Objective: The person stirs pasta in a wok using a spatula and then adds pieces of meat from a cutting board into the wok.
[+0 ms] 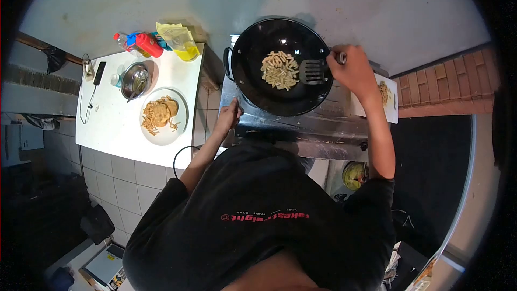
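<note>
A black wok (280, 105) sits on the steel stove (301, 136), with a heap of pale cut strips (280, 70) in its middle. My right hand (353, 70) is closed around the handle of a slotted spatula (312, 72) at the wok's right rim. The spatula's head lies inside the wok, just right of the strips. My left hand (230, 116) is beside the stove's left front edge, below the wok's left handle, with its fingers curled. Whether it holds anything is too small to make out.
On the white table (102, 134) at left stand a plate of food (180, 129), a metal bowl (134, 81), a red bottle (149, 45) and a yellow packet (180, 43). A white board (390, 110) with food bits lies right of the stove, near a brick ledge (441, 89).
</note>
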### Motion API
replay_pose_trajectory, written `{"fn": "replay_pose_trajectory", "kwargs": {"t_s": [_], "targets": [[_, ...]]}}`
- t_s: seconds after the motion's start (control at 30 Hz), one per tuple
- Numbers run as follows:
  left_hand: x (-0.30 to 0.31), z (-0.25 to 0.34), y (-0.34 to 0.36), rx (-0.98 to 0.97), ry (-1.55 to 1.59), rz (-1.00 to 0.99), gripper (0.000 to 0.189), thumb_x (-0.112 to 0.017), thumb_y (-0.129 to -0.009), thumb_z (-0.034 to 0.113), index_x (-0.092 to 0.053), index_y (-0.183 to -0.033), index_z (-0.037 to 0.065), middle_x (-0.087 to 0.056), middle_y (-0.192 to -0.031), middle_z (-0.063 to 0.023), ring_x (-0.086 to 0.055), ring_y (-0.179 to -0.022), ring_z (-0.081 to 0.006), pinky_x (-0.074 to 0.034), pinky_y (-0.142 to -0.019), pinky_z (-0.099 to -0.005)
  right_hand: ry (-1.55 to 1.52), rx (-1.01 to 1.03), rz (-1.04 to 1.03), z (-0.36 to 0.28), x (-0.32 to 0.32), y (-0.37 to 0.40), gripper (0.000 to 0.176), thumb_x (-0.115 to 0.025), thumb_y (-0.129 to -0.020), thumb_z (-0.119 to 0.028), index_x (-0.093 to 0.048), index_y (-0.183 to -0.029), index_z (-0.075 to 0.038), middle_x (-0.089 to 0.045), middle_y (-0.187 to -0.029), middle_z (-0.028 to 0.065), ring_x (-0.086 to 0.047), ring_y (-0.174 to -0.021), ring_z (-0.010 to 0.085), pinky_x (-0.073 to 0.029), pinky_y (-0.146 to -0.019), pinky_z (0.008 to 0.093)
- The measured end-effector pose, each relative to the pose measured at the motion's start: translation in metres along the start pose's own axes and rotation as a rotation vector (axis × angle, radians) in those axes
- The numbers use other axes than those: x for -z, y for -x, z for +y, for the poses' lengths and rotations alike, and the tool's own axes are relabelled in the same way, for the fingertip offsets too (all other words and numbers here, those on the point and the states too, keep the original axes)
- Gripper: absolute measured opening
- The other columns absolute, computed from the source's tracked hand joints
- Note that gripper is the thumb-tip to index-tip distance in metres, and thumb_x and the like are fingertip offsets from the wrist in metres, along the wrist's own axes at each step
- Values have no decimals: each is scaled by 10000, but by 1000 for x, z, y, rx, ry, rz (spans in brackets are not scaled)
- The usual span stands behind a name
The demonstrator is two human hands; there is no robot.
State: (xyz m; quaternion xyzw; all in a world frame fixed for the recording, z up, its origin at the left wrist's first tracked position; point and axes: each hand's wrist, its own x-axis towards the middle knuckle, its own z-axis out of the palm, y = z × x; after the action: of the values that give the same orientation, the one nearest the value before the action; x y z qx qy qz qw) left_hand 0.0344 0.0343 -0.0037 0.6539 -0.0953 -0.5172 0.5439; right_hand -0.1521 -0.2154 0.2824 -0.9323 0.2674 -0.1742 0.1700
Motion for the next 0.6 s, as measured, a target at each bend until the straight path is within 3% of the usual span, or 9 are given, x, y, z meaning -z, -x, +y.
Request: {"fn": "replay_pose_trajectory", "kwargs": {"t_s": [0.07, 0.2, 0.27, 0.3, 0.37, 0.4, 0.47, 0.53, 0.6], "targets": [[2, -1, -1, -4, -21, -10, 616, -400, -965, 564, -480, -553, 114, -362, -431, 22, -321, -346, -95, -195, -366, -258, 104, -80, 133, 1, -3, -8, 233, -617, -773, -169, -634, -732, 59, -622, -696, 265, -617, -731, 450, -512, -715, 474], [-1, 5, 4, 2, -27, 3, 608, -401, -965, 560, -480, -562, 112, -358, -432, 23, -321, -346, -96, -199, -365, -263, 121, -139, 154, 16, -15, -20, 271, -627, -769, -187, -624, -732, 82, -604, -693, 291, -600, -740, 475, -507, -727, 485], [-2, 7, 6, -8, -32, 9, 605, -400, -966, 557, -480, -564, 112, -355, -432, 24, -319, -345, -96, -200, -365, -266, 120, -169, 82, 29, -21, -23, 282, -630, -792, -208, -621, -721, 65, -619, -644, 252, -644, -650, 387, -531, -635, 435], [-1, 7, 5, 7, -27, -1, 605, -400, -966, 554, -479, -562, 111, -355, -431, 24, -322, -344, -96, -202, -362, -266, 120, -169, 83, 32, -24, -27, 282, -630, -792, -208, -621, -721, 65, -619, -644, 252, -644, -650, 387, -531, -635, 435], [0, 7, 5, 20, -23, -13, 605, -401, -967, 551, -477, -559, 111, -355, -429, 23, -324, -343, -96, -204, -360, -266, -295, -540, -226, 38, -29, -31, 264, -616, -833, -218, -643, -760, 35, -629, -625, 178, -642, -567, 229, -522, -536, 336], [-1, 7, 5, 25, -21, -9, 608, -401, -968, 549, -475, -551, 113, -356, -427, 22, -326, -341, -96, -203, -358, -264, -293, -539, -223, 47, -38, -27, 264, -616, -833, -218, -643, -760, 35, -629, -625, 178, -642, -567, 229, -522, -536, 336], [-2, 9, 5, 24, -17, -2, 610, -401, -969, 546, -473, -543, 115, -357, -425, 21, -327, -339, -96, -203, -357, -263, -667, -363, -318, 68, -61, -22, 244, -596, -862, -214, -665, -826, 17, -621, -631, 110, -583, -517, 116, -487, -483, 241], [-4, 9, 6, 16, -26, 28, 618, -401, -971, 542, -465, -528, 117, -355, -420, 20, -326, -335, -96, -199, -356, -261, -685, -335, -337, 57, -62, -15, 225, -608, -868, -200, -678, -898, 12, -650, -675, 131, -596, -536, 155, -489, -524, 282], [-4, 9, 6, 15, -16, 31, 619, -403, -971, 541, -464, -524, 116, -355, -419, 20, -324, -333, -96, -197, -356, -262, -404, 2, -190, 42, -57, -5, 185, -627, -873, -195, -684, -941, -32, -668, -734, 128, -617, -640, 203, -482, -634, 332]]}}
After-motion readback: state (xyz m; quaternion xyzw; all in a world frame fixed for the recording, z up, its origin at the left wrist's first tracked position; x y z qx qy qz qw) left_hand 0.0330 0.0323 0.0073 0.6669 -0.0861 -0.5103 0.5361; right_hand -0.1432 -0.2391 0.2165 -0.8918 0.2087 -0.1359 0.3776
